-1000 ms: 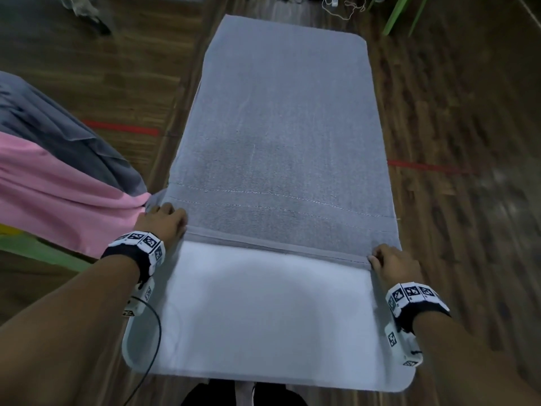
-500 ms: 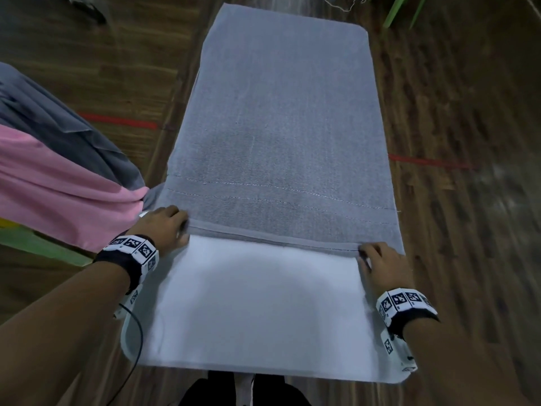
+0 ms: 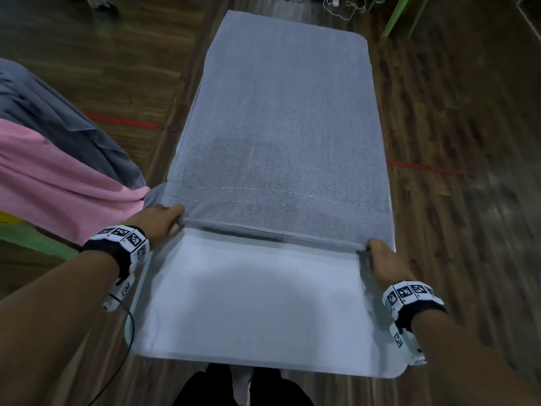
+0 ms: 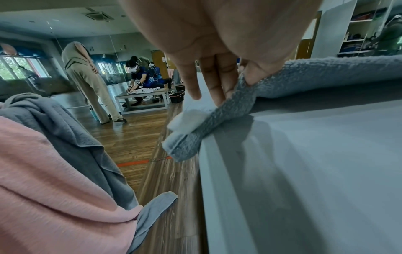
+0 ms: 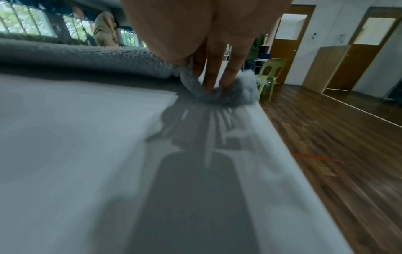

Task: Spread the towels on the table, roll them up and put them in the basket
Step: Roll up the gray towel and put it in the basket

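White rectangular table (image 3: 257, 312) with rounded corners, standing on dark wood-plank floor (image 3: 468, 127) marked with red tape; pale green plastic chair (image 5: 269, 75) and wooden doors beyond the right side, mirrored wall with other people to the left, no container in view. Grey terry towel (image 3: 281, 118) spread flat over the far part of the table, near hem lifted slightly off the top; pile of pink and grey cloths (image 3: 58, 177) beside the left edge. Left hand (image 3: 158, 222) pinching the near left corner of the towel between thumb and fingers, right hand (image 3: 383, 263) gripping the near right corner with curled fingers, both forearms extended forward.
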